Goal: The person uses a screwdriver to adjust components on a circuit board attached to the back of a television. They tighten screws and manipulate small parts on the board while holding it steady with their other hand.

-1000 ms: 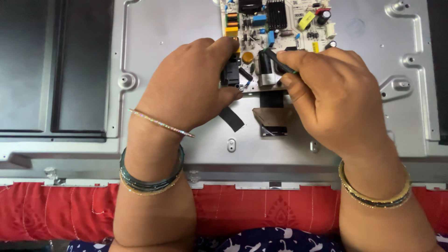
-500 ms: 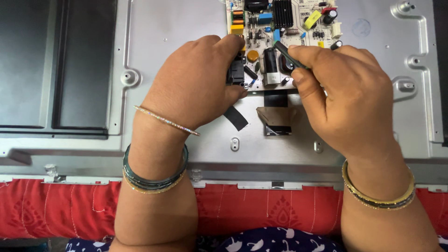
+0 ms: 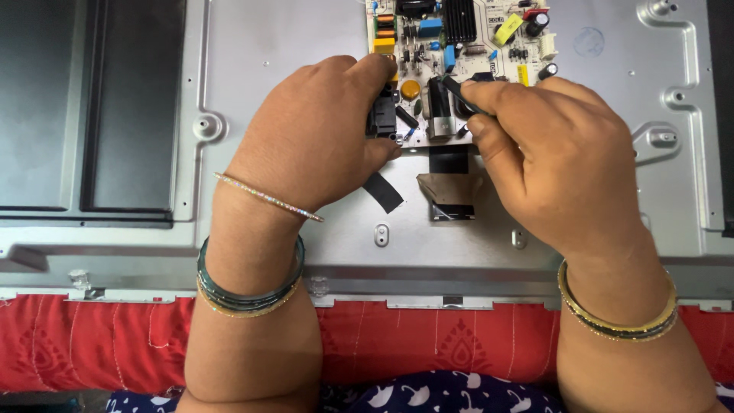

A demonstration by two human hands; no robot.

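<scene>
Mid-job on circuit board [image 3: 466, 46]: left hand [image 3: 313, 138] pinching black connector [image 3: 381, 116] at board's edge, right hand [image 3: 547, 153] closed around thin dark tool [image 3: 456, 90], board seated on metal panel [image 3: 290, 46], flat ribbon cable [image 3: 449, 183] loose below.

Bare metal panel [image 3: 283, 46] left of circuit board [image 3: 459, 46]

Red patterned cloth [image 3: 459, 336] under metal panel [image 3: 290, 46]

both forearms reach forward, left hand [image 3: 321, 126] curled, right hand [image 3: 547, 149] pinching.
</scene>
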